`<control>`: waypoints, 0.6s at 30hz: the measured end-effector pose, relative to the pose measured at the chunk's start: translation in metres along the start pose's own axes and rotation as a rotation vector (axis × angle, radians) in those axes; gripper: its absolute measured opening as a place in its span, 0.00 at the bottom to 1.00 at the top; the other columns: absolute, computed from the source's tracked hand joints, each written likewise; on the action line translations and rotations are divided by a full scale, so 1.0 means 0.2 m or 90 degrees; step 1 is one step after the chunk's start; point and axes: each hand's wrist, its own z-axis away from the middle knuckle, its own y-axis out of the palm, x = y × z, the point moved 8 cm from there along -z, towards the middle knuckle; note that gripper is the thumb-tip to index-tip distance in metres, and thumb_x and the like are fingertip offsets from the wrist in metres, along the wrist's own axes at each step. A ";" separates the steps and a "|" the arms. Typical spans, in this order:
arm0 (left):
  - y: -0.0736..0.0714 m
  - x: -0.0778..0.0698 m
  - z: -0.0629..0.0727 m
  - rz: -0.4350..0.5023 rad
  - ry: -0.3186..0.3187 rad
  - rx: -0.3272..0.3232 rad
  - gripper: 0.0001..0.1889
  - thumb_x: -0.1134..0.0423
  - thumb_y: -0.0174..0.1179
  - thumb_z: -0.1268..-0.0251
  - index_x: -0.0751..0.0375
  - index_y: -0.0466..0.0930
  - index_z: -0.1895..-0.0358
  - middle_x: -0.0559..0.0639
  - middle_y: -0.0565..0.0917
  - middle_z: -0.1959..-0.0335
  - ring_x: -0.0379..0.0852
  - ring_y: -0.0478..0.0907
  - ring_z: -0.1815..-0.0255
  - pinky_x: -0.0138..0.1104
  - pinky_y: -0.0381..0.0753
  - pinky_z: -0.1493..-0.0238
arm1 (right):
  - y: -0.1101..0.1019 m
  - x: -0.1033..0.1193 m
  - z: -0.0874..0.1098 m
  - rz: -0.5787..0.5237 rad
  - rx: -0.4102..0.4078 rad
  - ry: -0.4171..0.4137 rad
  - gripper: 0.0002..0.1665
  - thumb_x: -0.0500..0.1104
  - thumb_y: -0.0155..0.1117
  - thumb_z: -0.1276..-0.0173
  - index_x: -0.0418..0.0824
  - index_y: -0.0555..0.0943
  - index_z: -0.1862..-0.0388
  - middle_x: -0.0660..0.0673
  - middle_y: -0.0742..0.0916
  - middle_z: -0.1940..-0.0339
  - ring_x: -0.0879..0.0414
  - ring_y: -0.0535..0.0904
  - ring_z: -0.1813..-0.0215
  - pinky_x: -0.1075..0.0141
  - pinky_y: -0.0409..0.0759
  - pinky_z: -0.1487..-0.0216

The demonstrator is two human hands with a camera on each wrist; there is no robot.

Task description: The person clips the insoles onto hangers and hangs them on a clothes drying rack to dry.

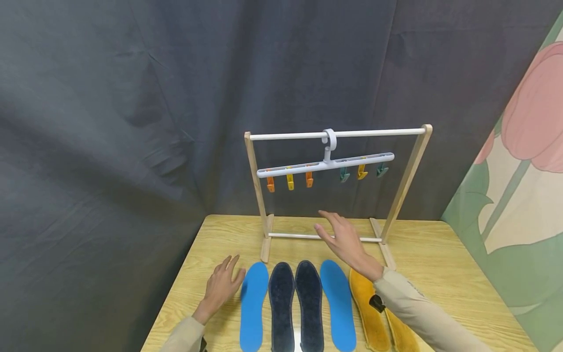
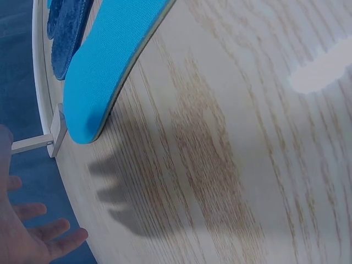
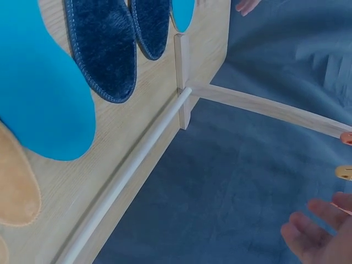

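Note:
My left hand [image 1: 220, 284] hovers over the table just left of a blue insole [image 1: 253, 308], its fingers spread and holding nothing. In the left wrist view, the fingers cast a shadow on the wood beside that insole's end. Two dark fuzzy insoles [image 1: 281, 303] lie side by side, followed by a second blue insole [image 1: 337, 305]. My right hand [image 1: 347, 240] is raised in front of the rack, fingers extended and nothing in them, below the hanger's clips. Two yellow insoles [image 1: 371, 313] lie partly hidden beneath my right forearm.
A wooden rack [image 1: 411, 178] with white rods stands at the back of the table [image 1: 440, 264]. From its top rod hangs a white clip hanger [image 1: 325, 165], slightly tilted, with several orange, yellow and green clips [image 1: 291, 182]. A dark curtain [image 1: 176, 98] hangs behind.

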 end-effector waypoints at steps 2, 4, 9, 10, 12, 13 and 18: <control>0.00 0.00 0.00 0.003 -0.002 -0.001 0.27 0.51 0.57 0.27 0.64 0.72 0.32 0.69 0.73 0.37 0.72 0.75 0.44 0.61 0.79 0.56 | 0.01 0.01 -0.01 -0.003 0.000 -0.003 0.29 0.52 0.60 0.26 0.37 0.74 0.32 0.36 0.81 0.41 0.39 0.79 0.43 0.43 0.76 0.45; 0.01 0.00 0.01 0.005 -0.007 0.000 0.27 0.52 0.58 0.28 0.65 0.72 0.32 0.69 0.74 0.37 0.72 0.75 0.44 0.61 0.79 0.56 | 0.02 0.01 -0.01 -0.005 0.000 -0.006 0.29 0.52 0.60 0.25 0.37 0.74 0.32 0.36 0.81 0.41 0.39 0.79 0.43 0.43 0.77 0.46; 0.02 0.00 0.01 0.007 -0.015 0.007 0.28 0.53 0.59 0.28 0.67 0.72 0.33 0.69 0.75 0.39 0.71 0.75 0.44 0.60 0.79 0.55 | 0.03 0.03 -0.03 -0.012 0.002 -0.004 0.29 0.52 0.60 0.25 0.38 0.74 0.32 0.36 0.81 0.41 0.39 0.79 0.43 0.43 0.78 0.48; 0.02 0.00 0.01 0.008 -0.015 0.008 0.28 0.53 0.59 0.28 0.67 0.72 0.33 0.68 0.76 0.39 0.71 0.75 0.45 0.60 0.79 0.55 | 0.03 0.03 -0.03 -0.013 0.003 -0.003 0.29 0.52 0.60 0.25 0.38 0.74 0.32 0.36 0.81 0.41 0.39 0.79 0.43 0.43 0.77 0.48; 0.02 0.00 0.02 0.008 -0.019 0.011 0.28 0.53 0.59 0.28 0.68 0.72 0.33 0.68 0.76 0.40 0.70 0.75 0.45 0.60 0.79 0.55 | 0.03 0.04 -0.04 -0.015 0.007 -0.002 0.30 0.52 0.60 0.25 0.38 0.73 0.32 0.36 0.81 0.40 0.39 0.78 0.42 0.43 0.77 0.47; 0.02 0.00 0.02 0.008 -0.022 0.013 0.28 0.52 0.59 0.28 0.68 0.72 0.33 0.68 0.76 0.40 0.70 0.75 0.45 0.59 0.79 0.55 | 0.04 0.04 -0.05 -0.015 0.010 0.000 0.30 0.52 0.60 0.25 0.38 0.73 0.31 0.37 0.81 0.40 0.39 0.78 0.42 0.43 0.77 0.47; 0.03 0.01 0.02 0.005 -0.035 0.029 0.29 0.51 0.58 0.28 0.70 0.72 0.34 0.67 0.76 0.40 0.69 0.75 0.44 0.59 0.78 0.51 | 0.06 0.06 -0.07 -0.026 0.026 0.000 0.30 0.52 0.60 0.26 0.37 0.73 0.31 0.36 0.81 0.40 0.40 0.78 0.42 0.43 0.77 0.46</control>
